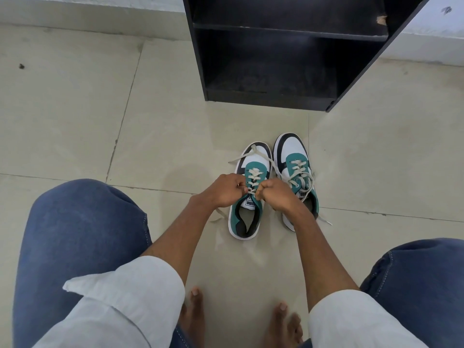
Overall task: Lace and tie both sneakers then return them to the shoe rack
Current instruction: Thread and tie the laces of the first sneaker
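Two white, teal and black sneakers stand side by side on the floor, toes pointing away from me. My left hand (222, 190) and my right hand (275, 195) pinch the cream lace at the top eyelets of the left sneaker (248, 217). Loose lace ends trail over its toe and out to both sides. The right sneaker (292, 153) is laced, with a loose bow near its tongue and one lace end lying on the floor. My right wrist covers part of its heel.
A black shoe rack (324, 99) with open shelves stands just beyond the sneakers, against a white wall. I squat on beige floor tiles (175, 134), knees in blue jeans at both sides, bare feet below the hands.
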